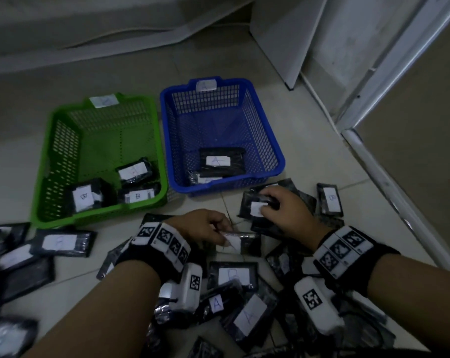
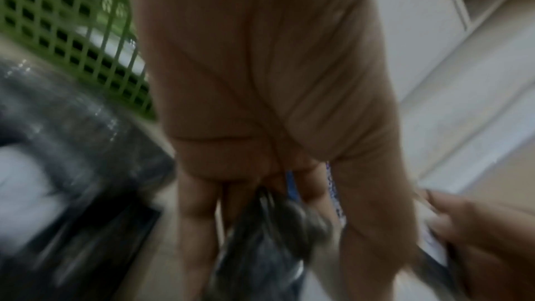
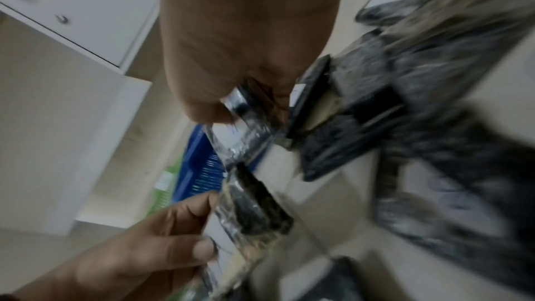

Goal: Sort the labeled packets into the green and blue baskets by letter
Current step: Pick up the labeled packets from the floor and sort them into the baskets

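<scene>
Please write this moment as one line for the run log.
left hand: pinches packet | right hand: grips packet | green basket: B packets | blue basket: A packet on top

"A" on blue basket (image 1: 276,161) packet (image 1: 222,161); "B" on green basket (image 1: 45,177) packet (image 1: 138,195)

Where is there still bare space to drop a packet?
Free: the far half of the blue basket behind its A packet, and the green basket beyond its three packets. The floor around both hands, left and right, is crowded.
</scene>
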Action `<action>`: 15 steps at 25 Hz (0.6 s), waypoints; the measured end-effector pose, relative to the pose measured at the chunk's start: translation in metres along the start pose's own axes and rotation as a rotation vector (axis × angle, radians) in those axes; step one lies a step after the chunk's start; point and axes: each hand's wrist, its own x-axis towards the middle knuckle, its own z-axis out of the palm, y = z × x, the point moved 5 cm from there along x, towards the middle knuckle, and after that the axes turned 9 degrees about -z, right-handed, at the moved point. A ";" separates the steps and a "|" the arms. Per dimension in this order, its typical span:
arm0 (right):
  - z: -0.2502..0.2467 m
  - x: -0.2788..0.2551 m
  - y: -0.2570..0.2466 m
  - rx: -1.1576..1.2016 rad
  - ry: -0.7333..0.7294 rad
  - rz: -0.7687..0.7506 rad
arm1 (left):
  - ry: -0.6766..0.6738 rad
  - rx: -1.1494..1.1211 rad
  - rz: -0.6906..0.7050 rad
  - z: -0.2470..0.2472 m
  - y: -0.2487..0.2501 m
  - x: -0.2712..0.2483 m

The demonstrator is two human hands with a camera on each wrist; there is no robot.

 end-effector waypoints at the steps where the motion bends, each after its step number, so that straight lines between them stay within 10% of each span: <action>1: -0.004 0.006 -0.007 0.051 0.061 0.009 | -0.035 -0.025 -0.009 -0.009 0.003 -0.006; 6: -0.006 0.055 -0.041 0.183 0.162 -0.024 | 0.100 -0.365 0.082 -0.054 0.004 -0.044; 15: 0.104 0.141 -0.124 0.166 -0.147 -0.202 | 0.508 -0.999 0.013 -0.097 -0.084 -0.139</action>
